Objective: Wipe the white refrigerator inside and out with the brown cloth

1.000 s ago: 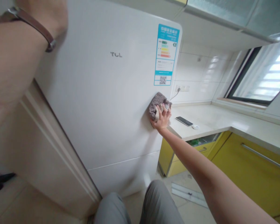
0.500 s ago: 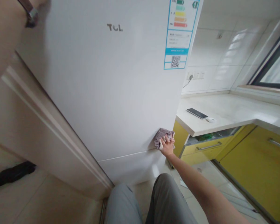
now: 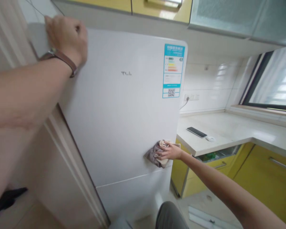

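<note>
A white refrigerator [image 3: 124, 121] with "TCL" lettering and an energy label [image 3: 173, 70] on its door fills the middle of my view. Against the lower right of its upper door, my right hand [image 3: 169, 151] presses and grips a bunched grey and beige cloth [image 3: 154, 156], its fingers over the fabric. My left hand [image 3: 66, 38], with a brown strap [image 3: 64, 60] at the wrist, is closed at the refrigerator's upper left corner. What its curled fingers hold, if anything, is hidden.
To the right is a white countertop [image 3: 214, 122] with a dark flat phone-like device [image 3: 196, 132] and a small white object [image 3: 210, 139]. Yellow cabinets [image 3: 267, 178] stand below, with others overhead [image 3: 109, 3]. A door frame [image 3: 69, 171] borders the left side.
My view has tilted up, bringing my left hand and the refrigerator's top into sight. My right hand has slid the cloth left and a little up along the door.
</note>
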Action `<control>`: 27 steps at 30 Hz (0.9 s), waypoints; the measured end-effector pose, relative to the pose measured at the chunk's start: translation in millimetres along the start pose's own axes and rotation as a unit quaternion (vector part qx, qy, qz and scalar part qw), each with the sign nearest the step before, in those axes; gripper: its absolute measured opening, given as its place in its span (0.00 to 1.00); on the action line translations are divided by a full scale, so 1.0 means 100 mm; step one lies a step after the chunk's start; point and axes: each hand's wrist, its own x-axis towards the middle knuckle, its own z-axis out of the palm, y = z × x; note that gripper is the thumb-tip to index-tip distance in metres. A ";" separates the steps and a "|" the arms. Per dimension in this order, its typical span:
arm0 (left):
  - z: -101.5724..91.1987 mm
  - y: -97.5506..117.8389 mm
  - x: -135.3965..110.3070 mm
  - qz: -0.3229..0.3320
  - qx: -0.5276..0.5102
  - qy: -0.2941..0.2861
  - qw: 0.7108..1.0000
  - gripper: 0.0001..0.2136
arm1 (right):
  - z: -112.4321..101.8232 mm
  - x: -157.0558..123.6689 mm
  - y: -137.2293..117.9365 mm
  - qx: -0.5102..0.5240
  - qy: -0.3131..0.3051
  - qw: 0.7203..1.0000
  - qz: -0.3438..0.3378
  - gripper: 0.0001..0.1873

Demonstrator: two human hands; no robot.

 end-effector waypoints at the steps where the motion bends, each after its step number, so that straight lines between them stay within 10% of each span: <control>1: 0.01 0.06 -0.08 -0.019 -0.033 0.032 0.999 0.30 | -0.28 0.04 0.11 -0.019 0.010 0.999 0.024 0.30; 8: 0.00 0.09 -0.12 -0.029 -0.128 0.076 0.988 0.26 | -2.47 0.45 0.81 -0.234 0.221 0.921 0.219 0.39; 14: 0.01 0.06 -0.11 -0.016 -0.199 0.072 0.977 0.28 | -3.99 1.38 1.05 -0.171 0.430 0.839 0.286 0.39; 17: 0.02 0.04 -0.10 -0.008 -0.191 0.073 0.979 0.28 | -4.07 1.73 0.96 -0.149 0.478 0.811 0.305 0.39; 27: 0.04 0.04 -0.06 -0.019 -0.126 0.071 0.989 0.29 | -3.15 1.84 0.72 -0.254 0.493 0.788 0.269 0.41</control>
